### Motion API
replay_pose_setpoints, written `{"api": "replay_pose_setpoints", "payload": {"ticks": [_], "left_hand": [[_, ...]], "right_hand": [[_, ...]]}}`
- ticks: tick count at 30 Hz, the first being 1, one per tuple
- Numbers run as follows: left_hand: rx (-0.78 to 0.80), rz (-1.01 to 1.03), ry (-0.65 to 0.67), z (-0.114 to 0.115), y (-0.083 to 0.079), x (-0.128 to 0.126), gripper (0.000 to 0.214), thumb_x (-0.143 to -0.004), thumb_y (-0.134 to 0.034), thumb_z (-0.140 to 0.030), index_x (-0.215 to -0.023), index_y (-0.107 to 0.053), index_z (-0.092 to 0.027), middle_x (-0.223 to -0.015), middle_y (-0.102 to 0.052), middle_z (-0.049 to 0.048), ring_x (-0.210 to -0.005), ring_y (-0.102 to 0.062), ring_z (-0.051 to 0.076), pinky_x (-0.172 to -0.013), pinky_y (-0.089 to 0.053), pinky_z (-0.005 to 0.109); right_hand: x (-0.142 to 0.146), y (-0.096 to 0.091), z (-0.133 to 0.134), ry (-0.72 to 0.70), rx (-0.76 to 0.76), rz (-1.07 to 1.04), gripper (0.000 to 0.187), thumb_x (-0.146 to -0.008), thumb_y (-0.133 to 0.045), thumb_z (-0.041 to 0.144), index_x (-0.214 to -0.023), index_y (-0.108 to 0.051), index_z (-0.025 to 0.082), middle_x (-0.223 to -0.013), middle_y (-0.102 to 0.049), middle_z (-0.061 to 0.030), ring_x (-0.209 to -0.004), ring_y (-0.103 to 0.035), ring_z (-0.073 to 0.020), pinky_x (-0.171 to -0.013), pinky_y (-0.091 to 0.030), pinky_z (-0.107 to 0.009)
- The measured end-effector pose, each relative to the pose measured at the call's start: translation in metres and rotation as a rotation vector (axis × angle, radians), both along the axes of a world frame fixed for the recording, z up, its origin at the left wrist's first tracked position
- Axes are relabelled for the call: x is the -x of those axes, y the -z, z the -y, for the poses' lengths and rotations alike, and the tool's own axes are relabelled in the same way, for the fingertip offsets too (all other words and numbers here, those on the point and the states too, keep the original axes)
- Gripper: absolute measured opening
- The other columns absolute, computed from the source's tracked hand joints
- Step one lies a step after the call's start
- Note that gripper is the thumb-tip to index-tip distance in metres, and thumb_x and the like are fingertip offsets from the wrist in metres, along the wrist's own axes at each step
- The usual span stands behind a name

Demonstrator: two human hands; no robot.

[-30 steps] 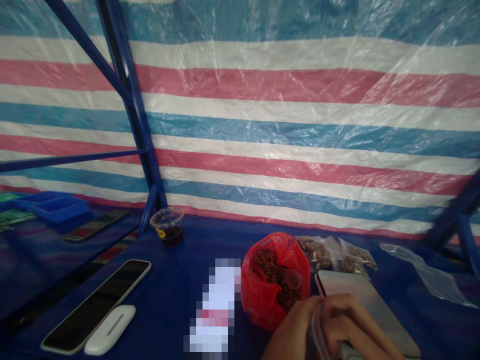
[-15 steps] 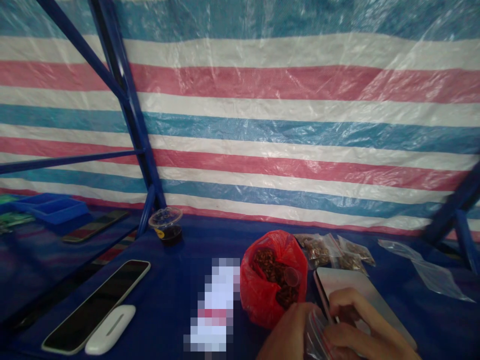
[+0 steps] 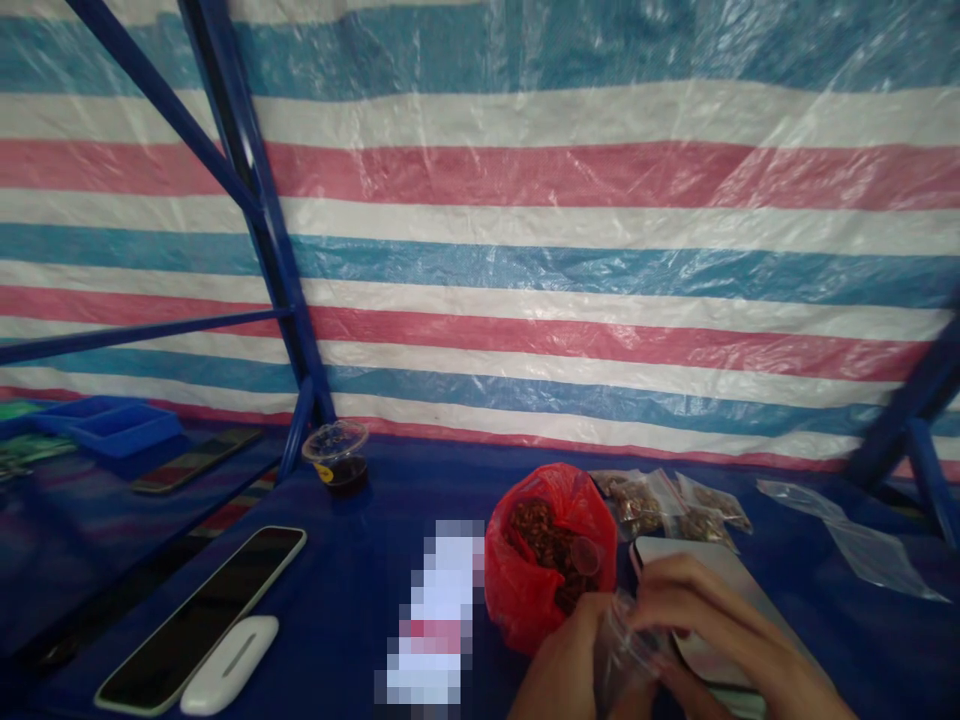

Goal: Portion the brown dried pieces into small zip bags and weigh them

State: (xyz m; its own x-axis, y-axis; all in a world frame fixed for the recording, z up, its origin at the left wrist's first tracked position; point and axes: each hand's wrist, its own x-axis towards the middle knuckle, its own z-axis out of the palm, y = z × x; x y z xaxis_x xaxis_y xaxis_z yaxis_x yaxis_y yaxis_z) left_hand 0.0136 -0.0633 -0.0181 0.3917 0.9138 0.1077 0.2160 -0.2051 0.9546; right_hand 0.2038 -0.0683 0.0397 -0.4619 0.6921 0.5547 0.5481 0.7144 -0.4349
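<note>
Low on the right, both my hands are closed on a clear zip bag (image 3: 621, 650), which looks crumpled between them. My left hand (image 3: 562, 660) grips its left side, just in front of a red plastic bag (image 3: 517, 600). The fingers of my right hand (image 3: 720, 620) pinch the clear bag's upper right edge. Inside the open red bag lie dark brown pieces (image 3: 544, 535) and a small clear round scoop or cup (image 3: 586, 556). Partly under my right hand is a flat silver-topped device (image 3: 739, 570), probably a scale.
Behind the device lie several filled zip bags (image 3: 675, 505), with flat clear bags (image 3: 855, 545) at right. A phone (image 3: 202, 620), a white case (image 3: 231, 665) and a lidded cup of dark liquid (image 3: 341, 465) stand left. Blue frame posts (image 3: 277, 250) rise beside the striped sheet (image 3: 600, 270).
My right hand has shifted slightly up and left along the clear bag, and its fingers now hold the bag's upper edge. The whole view has tilted a little.
</note>
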Motion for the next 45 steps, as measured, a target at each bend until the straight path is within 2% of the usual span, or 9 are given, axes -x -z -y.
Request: {"api": "replay_pose_setpoints", "payload": {"ticks": [4, 10, 15, 22, 26, 31, 36, 40, 45], "left_hand": [[-0.048, -0.155, -0.105, -0.002, 0.003, -0.002, 0.040, -0.083, -0.061, -0.023, -0.122, -0.064, -0.020, -0.100, -0.081, 0.0089, -0.085, -0.076, 0.025, -0.077, -0.057, 0.034], [-0.053, -0.353, -0.201, -0.003, 0.011, 0.002, 0.057, -0.074, -0.059, -0.015, -0.131, -0.064, -0.019, -0.118, -0.079, 0.0148, -0.107, -0.077, 0.035, -0.091, -0.060, 0.044], [-0.110, -0.415, -0.287, -0.004, 0.018, 0.006, 0.056, -0.076, -0.061, -0.019, -0.131, -0.068, -0.019, -0.152, -0.061, 0.0197, -0.097, -0.079, 0.032, -0.084, -0.061, 0.039], [-0.112, -0.456, -0.185, -0.009, 0.022, 0.014, 0.060, -0.080, -0.061, -0.022, -0.140, -0.067, -0.014, -0.140, -0.071, 0.0206, -0.124, -0.070, 0.039, -0.093, -0.062, 0.044], [-0.107, -0.467, -0.139, -0.010, 0.012, 0.016, 0.061, -0.082, -0.059, -0.023, -0.141, -0.066, -0.012, -0.139, -0.071, 0.0226, -0.126, -0.068, 0.041, -0.102, -0.059, 0.050], [-0.168, -0.374, -0.146, -0.008, 0.006, 0.016, 0.052, -0.082, -0.058, -0.021, -0.132, -0.070, -0.020, -0.130, -0.075, 0.0153, -0.108, -0.076, 0.032, -0.096, -0.061, 0.040], [-0.109, -0.423, -0.331, -0.008, 0.009, 0.012, 0.054, -0.087, -0.056, -0.023, -0.140, -0.065, -0.016, -0.154, -0.057, 0.0241, -0.122, -0.070, 0.040, -0.100, -0.058, 0.051], [-0.057, -0.441, -0.277, -0.014, 0.008, 0.013, 0.049, -0.092, -0.054, -0.024, -0.138, -0.065, -0.010, -0.149, -0.060, 0.0266, -0.140, -0.055, 0.043, -0.114, -0.048, 0.056], [-0.094, -0.300, -0.332, -0.012, 0.003, 0.007, 0.037, -0.091, -0.051, -0.019, -0.122, -0.070, -0.015, -0.144, -0.062, 0.0212, -0.136, -0.057, 0.037, -0.116, -0.045, 0.051]], "right_hand": [[0.012, -0.012, -0.027, 0.137, 0.078, -0.021, 0.036, -0.094, -0.054, 0.016, -0.125, -0.068, 0.027, -0.123, -0.074, -0.0080, -0.115, -0.072, -0.0231, -0.099, -0.060, -0.034], [0.028, -0.005, -0.066, 0.203, 0.284, 0.434, 0.036, -0.086, -0.060, 0.010, -0.119, -0.075, 0.017, -0.123, -0.076, -0.0151, -0.120, -0.066, -0.0320, -0.111, -0.046, -0.049], [0.035, -0.005, -0.068, 0.287, 0.256, 0.518, 0.033, -0.090, -0.062, 0.014, -0.118, -0.078, 0.020, -0.123, -0.075, -0.0139, -0.121, -0.064, -0.0333, -0.112, -0.042, -0.051], [0.058, -0.018, -0.079, 0.336, 0.226, 0.805, 0.035, -0.085, -0.066, 0.009, -0.117, -0.079, 0.011, -0.129, -0.074, -0.0218, -0.131, -0.060, -0.0390, -0.113, -0.041, -0.051], [0.064, -0.016, -0.088, 0.324, 0.183, 0.786, 0.035, -0.087, -0.062, 0.005, -0.119, -0.075, 0.012, -0.126, -0.076, -0.0189, -0.128, -0.062, -0.0358, -0.110, -0.043, -0.047], [0.057, -0.008, -0.097, 0.278, 0.172, 0.694, 0.038, -0.087, -0.057, 0.001, -0.115, -0.078, 0.015, -0.128, -0.074, -0.0155, -0.128, -0.061, -0.0329, -0.107, -0.044, -0.045], [0.057, 0.001, -0.104, 0.204, 0.192, 0.577, 0.039, -0.088, -0.062, 0.006, -0.120, -0.078, 0.022, -0.125, -0.074, -0.0099, -0.124, -0.062, -0.0295, -0.108, -0.043, -0.045], [0.063, 0.004, -0.110, 0.166, 0.209, 0.568, 0.038, -0.089, -0.064, 0.009, -0.121, -0.079, 0.021, -0.127, -0.074, -0.0100, -0.125, -0.062, -0.0309, -0.107, -0.042, -0.046], [0.058, 0.003, -0.114, 0.059, 0.214, 0.557, 0.041, -0.082, -0.065, 0.005, -0.115, -0.081, 0.023, -0.125, -0.077, -0.0069, -0.120, -0.064, -0.0290, -0.106, -0.041, -0.043]]}}
